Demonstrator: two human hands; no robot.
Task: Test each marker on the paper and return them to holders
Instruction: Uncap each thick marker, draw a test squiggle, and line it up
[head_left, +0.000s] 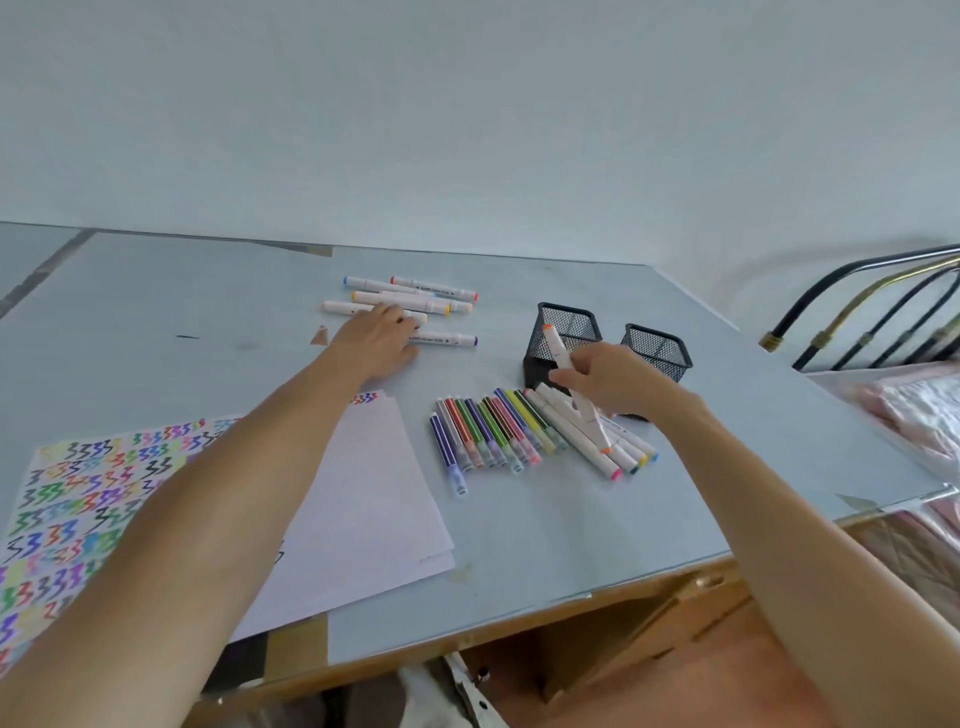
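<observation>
The right hand (618, 382) has its grip closed around a white marker with orange caps (571, 387), held tilted above the row of thin coloured markers (488, 434) and fat white markers (597, 436) lying on the tabletop (571, 530). Just behind it stand two black mesh holders (563, 338). The left hand (382, 338) lies flat, its grip released, on the far group of white markers (415, 299). Nearer lie white sheets (374, 499) and a sheet covered in coloured zigzags (78, 493).

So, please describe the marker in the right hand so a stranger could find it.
Find the two black mesh holders on the grey table. Before the nearer-left one, the right hand holds a white marker with orange caps, alone raised and tilted.
</observation>
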